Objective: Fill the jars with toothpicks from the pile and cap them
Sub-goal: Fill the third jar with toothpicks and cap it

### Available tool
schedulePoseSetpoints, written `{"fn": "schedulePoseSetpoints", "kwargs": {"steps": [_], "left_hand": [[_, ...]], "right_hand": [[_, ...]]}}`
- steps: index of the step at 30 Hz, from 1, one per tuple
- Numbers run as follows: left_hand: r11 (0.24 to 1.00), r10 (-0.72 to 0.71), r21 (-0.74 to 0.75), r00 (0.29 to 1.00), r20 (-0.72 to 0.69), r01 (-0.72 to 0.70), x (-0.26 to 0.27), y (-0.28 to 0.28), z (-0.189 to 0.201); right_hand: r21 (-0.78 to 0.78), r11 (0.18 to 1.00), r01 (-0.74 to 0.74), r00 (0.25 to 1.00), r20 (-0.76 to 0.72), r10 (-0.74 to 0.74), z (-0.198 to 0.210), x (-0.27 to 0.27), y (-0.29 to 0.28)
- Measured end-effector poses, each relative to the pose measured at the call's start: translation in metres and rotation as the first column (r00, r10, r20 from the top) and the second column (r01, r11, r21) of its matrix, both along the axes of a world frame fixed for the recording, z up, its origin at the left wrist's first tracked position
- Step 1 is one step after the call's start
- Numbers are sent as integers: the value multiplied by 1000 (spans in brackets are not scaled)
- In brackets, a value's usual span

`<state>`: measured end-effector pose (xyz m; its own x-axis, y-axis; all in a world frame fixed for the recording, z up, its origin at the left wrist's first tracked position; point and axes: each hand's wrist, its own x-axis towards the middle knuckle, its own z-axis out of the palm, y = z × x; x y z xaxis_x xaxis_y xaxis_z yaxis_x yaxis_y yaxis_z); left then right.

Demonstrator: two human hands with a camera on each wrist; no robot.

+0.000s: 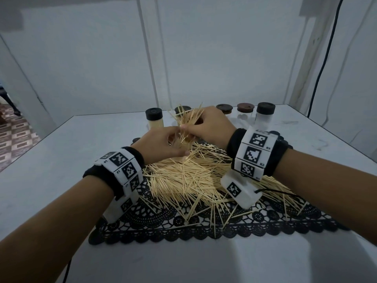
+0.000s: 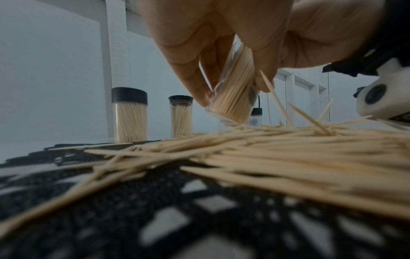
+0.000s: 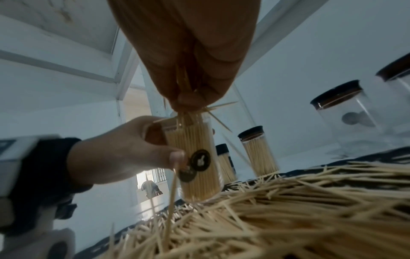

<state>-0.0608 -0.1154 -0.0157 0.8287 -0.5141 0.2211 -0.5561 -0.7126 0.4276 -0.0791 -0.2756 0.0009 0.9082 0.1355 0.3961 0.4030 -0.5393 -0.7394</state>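
Left hand (image 3: 124, 149) gripped the near-full jar (image 3: 195, 157) upright on the pile (image 1: 191, 176); right hand (image 1: 208, 123) pinched a splayed bundle (image 1: 189, 117) just above its mouth. Risk: stray sticks catching the rim, spilling outside.

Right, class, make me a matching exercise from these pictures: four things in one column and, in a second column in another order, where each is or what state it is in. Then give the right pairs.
Column one
1. open jar
2. bunch of toothpicks
3. toothpick pile
4. empty capped jar

Column two
A. spread loose over the black lace mat
B. standing at the table's far right
C. pinched by the right hand above a jar mouth
D. held by the left hand, nearly full

Pairs: 1-D, 2-C, 3-A, 4-B
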Motion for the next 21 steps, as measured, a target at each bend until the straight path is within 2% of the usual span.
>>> {"fn": "schedulePoseSetpoints", "kwargs": {"steps": [8,17,19,21], "left_hand": [[998,-7,65,1000,-21,8,1,0,-1],[997,-5,72,1000,-31,8,3,0,-1],[998,-16,67,1000,-23,17,2,0,-1],[999,-11,47,1000,-24,13,0,-1,-1]], "right_hand": [[-179,983,-29,999,-47,21,-5,4,3],[59,998,3,998,-69,2,3,-3,-10],[32,999,18,1000,-3,-18,5,-4,-11],[-66,997,41,996,77,-36,4,-4,-10]]}}
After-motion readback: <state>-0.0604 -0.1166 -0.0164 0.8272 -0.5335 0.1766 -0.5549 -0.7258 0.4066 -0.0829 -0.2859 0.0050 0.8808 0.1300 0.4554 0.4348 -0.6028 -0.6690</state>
